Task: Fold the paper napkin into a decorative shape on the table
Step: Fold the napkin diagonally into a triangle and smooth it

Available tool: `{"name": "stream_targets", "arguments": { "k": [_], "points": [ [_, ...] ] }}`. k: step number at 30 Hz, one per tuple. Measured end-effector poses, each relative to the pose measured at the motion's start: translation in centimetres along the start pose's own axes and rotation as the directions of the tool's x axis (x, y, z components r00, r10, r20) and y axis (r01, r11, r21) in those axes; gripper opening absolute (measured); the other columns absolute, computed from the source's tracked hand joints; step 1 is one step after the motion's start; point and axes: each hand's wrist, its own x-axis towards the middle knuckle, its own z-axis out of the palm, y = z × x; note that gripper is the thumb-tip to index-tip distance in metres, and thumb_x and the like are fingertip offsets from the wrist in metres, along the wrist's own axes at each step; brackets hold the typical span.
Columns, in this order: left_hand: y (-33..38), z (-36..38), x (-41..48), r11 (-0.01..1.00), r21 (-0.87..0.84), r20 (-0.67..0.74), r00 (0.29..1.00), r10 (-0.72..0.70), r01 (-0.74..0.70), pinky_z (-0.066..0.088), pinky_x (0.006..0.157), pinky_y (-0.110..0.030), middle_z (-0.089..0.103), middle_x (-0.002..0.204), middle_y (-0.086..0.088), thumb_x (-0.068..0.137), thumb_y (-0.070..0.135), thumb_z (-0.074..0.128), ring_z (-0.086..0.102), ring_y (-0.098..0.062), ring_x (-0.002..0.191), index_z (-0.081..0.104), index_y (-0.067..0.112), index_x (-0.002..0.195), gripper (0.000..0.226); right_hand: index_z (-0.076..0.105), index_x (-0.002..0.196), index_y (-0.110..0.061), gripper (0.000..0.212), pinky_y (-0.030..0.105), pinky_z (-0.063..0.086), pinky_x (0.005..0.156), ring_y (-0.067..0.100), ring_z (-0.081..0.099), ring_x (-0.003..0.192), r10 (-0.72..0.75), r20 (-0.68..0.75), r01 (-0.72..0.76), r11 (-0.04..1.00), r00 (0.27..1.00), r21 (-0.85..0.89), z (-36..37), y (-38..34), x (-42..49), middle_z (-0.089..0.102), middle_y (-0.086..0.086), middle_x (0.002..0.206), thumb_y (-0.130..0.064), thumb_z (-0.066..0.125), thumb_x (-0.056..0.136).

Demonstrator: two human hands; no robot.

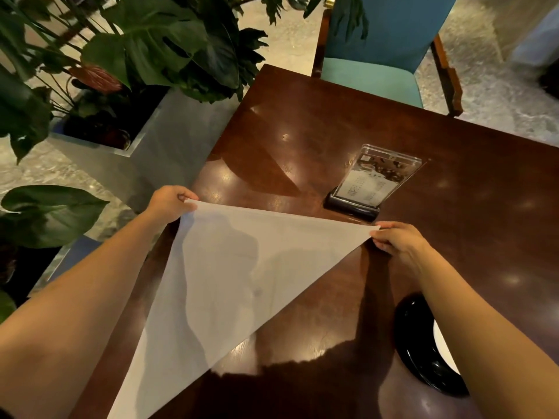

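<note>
A white paper napkin (230, 273) forms a large triangle over the dark wooden table (332, 137), its long edge stretched taut at the far side and its third point running toward me at the bottom left. My left hand (169, 204) pinches the far left corner near the table's left edge. My right hand (399, 240) pinches the far right corner, fingers resting low by the tabletop.
An acrylic menu stand (369, 182) on a black base stands just beyond the napkin's far edge. A black dish (423, 352) sits under my right forearm. A teal chair (378, 55) is across the table. Potted plants (136, 49) in a grey planter line the left side.
</note>
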Motion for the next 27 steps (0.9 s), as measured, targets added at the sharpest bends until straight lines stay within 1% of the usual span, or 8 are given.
{"name": "stream_targets", "arguments": {
  "k": [5, 11, 16, 18, 21, 23, 25, 27],
  "points": [
    [-0.3, -0.1, -0.5, 0.997, -0.073, 0.059, 0.998, 0.002, 0.002, 0.046, 0.079, -0.032, 0.065, 0.095, -0.011, 0.082, 0.008, 0.066, 0.058, -0.025, 0.093, 0.069, 0.008, 0.092, 0.011, 0.066, 0.094, -0.009, 0.016, 0.021, 0.052, 0.059, 0.010, 0.060, 0.068, 0.010, 0.038, -0.009, 1.000, 0.999, -0.017, 0.4, 0.4, 0.1, 0.066, 0.007, 0.080, -0.005, 0.071, 0.079],
    [-0.4, -0.1, -0.8, 0.993, -0.116, 0.063, 0.998, 0.002, 0.005, 0.047, 0.079, -0.037, 0.064, 0.087, -0.011, 0.080, 0.007, 0.067, 0.059, -0.026, 0.087, 0.068, 0.008, 0.087, 0.007, 0.063, 0.090, -0.010, 0.011, 0.011, 0.053, 0.048, 0.016, 0.062, 0.078, -0.149, -0.102, 0.147, 0.989, 0.984, -0.030, 0.5, 0.8, 0.5, 0.063, 0.009, 0.091, -0.002, 0.066, 0.083],
    [0.3, 1.3, -0.6, 0.998, -0.056, -0.003, 1.000, 0.009, -0.009, 0.044, 0.067, -0.024, 0.058, 0.069, -0.001, 0.078, 0.008, 0.068, 0.055, -0.021, 0.081, 0.068, 0.007, 0.083, 0.005, 0.064, 0.104, -0.007, 0.019, 0.028, 0.054, 0.072, 0.023, 0.063, 0.084, -0.203, -0.196, 0.152, 0.957, 0.959, -0.246, 0.2, 1.8, 1.1, 0.064, 0.011, 0.102, -0.002, 0.057, 0.088],
    [0.6, 2.0, -0.5, 0.999, -0.039, -0.047, 0.999, -0.014, 0.012, 0.042, 0.075, -0.026, 0.059, 0.080, -0.005, 0.079, 0.011, 0.069, 0.055, -0.020, 0.084, 0.068, 0.006, 0.092, 0.014, 0.060, 0.113, -0.008, 0.024, 0.036, 0.050, 0.079, 0.031, 0.062, 0.096, -0.314, -0.273, 0.180, 0.888, 0.909, -0.422, 0.9, 1.8, 0.0, 0.063, 0.014, 0.111, -0.009, 0.051, 0.091],
    [0.9, 2.8, -1.5, 1.000, 0.007, -0.204, 0.979, 0.027, -0.026, 0.043, 0.087, -0.034, 0.061, 0.099, -0.017, 0.081, 0.013, 0.066, 0.058, -0.030, 0.095, 0.065, 0.004, 0.104, 0.024, 0.054, 0.113, -0.004, 0.024, 0.044, 0.044, 0.087, 0.037, 0.050, 0.110, -0.566, -0.335, 0.226, 0.701, 0.753, -0.676, 3.1, 2.5, -3.3, 0.054, 0.019, 0.119, -0.013, 0.049, 0.092],
    [1.1, 4.4, -4.4, 0.983, 0.123, -0.307, 0.937, 0.166, -0.134, 0.040, 0.092, -0.041, 0.059, 0.112, -0.021, 0.085, 0.015, 0.052, 0.054, -0.038, 0.106, 0.062, 0.004, 0.109, 0.028, 0.055, 0.114, -0.005, 0.024, 0.043, 0.043, 0.090, 0.035, 0.052, 0.110, -0.669, -0.208, 0.355, 0.601, 0.714, -0.716, 6.4, 4.3, -6.0, 0.053, 0.019, 0.118, -0.011, 0.048, 0.092],
    [1.2, 7.6, -8.9, 0.958, 0.117, -0.290, 0.914, 0.284, -0.260, 0.035, 0.099, -0.042, 0.058, 0.122, -0.018, 0.087, 0.022, 0.038, 0.051, -0.037, 0.115, 0.057, 0.006, 0.117, 0.039, 0.050, 0.127, -0.006, 0.036, 0.038, 0.033, 0.106, 0.029, 0.046, 0.123, -0.716, 0.162, 0.636, 0.463, 0.679, -0.617, 10.8, 7.2, -8.3, 0.050, 0.015, 0.133, -0.017, 0.040, 0.095],
    [0.9, 10.9, -14.2, 0.948, 0.139, -0.220, 0.924, 0.311, -0.286, 0.020, 0.112, -0.040, 0.048, 0.139, -0.013, 0.092, 0.029, 0.028, 0.040, -0.029, 0.131, 0.049, 0.009, 0.131, 0.048, 0.042, 0.138, -0.011, 0.046, 0.036, 0.017, 0.117, 0.024, 0.035, 0.136, -0.683, 0.539, 0.828, 0.176, 0.493, -0.533, 15.1, 9.9, -9.3, 0.040, 0.009, 0.147, -0.025, 0.029, 0.096]
  ]
}}
